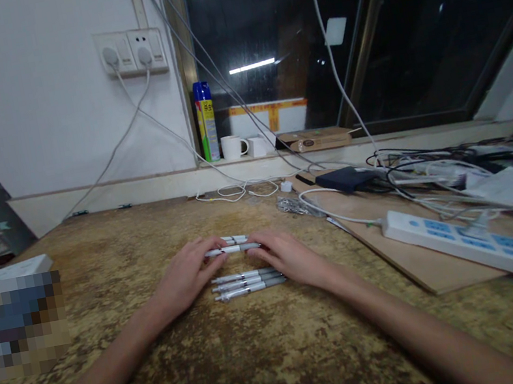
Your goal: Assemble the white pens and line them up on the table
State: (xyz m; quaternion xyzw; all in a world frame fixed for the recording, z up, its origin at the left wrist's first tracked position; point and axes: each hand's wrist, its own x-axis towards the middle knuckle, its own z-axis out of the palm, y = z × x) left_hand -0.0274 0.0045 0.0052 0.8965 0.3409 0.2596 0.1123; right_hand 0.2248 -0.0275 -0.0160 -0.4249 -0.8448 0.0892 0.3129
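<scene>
Head view: we see our left hand (pixel 192 264) and right hand (pixel 287 254) pinching opposite ends of a white-and-grey pen (pixel 233 249), its long axis crosswise between their fingers, neither nearer.

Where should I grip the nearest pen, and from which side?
Probably pinch the nearest pen across its middle, coming from above and the near side: it lies flat, roughly crosswise, with other pens close along its far side and the right hand by its right end.
</scene>
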